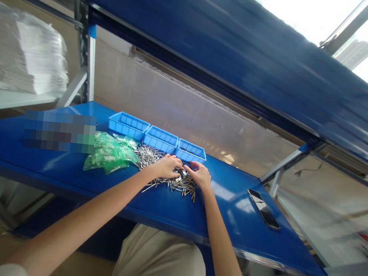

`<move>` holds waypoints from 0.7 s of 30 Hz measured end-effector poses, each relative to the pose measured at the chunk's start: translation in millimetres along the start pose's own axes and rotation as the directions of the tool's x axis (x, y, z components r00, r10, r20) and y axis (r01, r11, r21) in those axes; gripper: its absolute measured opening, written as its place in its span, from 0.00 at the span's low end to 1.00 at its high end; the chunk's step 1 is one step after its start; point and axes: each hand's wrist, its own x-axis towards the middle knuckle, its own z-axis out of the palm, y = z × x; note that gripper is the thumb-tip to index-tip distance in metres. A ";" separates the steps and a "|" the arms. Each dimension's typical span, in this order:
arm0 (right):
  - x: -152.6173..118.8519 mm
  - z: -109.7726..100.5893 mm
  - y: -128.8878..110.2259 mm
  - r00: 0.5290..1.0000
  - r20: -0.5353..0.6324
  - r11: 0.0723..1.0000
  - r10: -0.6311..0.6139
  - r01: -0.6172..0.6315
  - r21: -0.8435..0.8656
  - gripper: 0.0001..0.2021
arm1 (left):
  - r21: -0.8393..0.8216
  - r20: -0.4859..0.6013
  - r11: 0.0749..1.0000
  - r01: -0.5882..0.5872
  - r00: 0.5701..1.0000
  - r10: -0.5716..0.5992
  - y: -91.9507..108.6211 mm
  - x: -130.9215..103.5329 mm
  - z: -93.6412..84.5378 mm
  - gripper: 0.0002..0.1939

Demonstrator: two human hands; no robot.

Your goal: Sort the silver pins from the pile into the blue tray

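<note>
A loose heap of thin metal pins [182,184], silver with some darker or brass-coloured ends, lies on the blue table. Over the heap is my left hand [167,167], its fingers curled down among the pins. My right hand [200,174] comes in from the other side, with thumb and fingers bent toward the left fingertips. Between the two hands some pins show, but what each hand grips is too small to make out. Green plastic bags [111,152] lie just left of the heap.
Three blue plastic bins, left [128,128], middle [160,143] and right [191,155], stand in a row behind the heap; the right one holds small dark pieces. A phone [263,209] lies at the right. A blue shelf [212,49] spans overhead. A blurred-out patch covers the table's left part.
</note>
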 end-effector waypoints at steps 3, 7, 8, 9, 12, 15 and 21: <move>-0.7 4.8 -1.9 0.998 0.033 0.998 -0.051 0.052 -0.031 0.22 | -0.007 0.012 1.000 0.008 1.000 -0.008 1.9 -0.7 -1.2 0.12; -1.3 9.0 -6.1 0.991 0.077 0.993 -0.109 0.106 0.051 0.19 | -0.042 -0.048 0.999 -0.004 0.999 0.002 10.3 -0.8 -5.7 0.11; -0.6 9.1 -5.8 0.990 0.083 0.990 -0.114 0.106 0.091 0.18 | -0.052 -0.082 0.999 -0.015 0.997 0.011 14.5 -0.6 -7.2 0.11; 0.5 9.0 -4.5 0.989 0.085 0.985 -0.120 0.108 0.134 0.18 | -0.060 -0.120 0.998 -0.029 0.993 0.021 19.6 -0.3 -8.6 0.12; 5.4 6.8 3.9 0.987 0.058 0.954 -0.146 0.126 0.271 0.16 | -0.101 -0.183 0.990 -0.094 0.980 0.075 38.4 -0.7 -9.8 0.14; 9.9 3.1 14.9 0.994 0.018 0.927 -0.109 0.095 0.362 0.16 | -0.191 -0.076 0.961 -0.198 0.979 0.187 54.7 -3.9 -3.1 0.08; 8.2 -5.2 22.3 0.995 -0.079 0.990 0.054 -0.042 0.136 0.13 | -0.235 0.121 0.925 -0.300 0.935 0.334 61.2 -7.4 19.2 0.15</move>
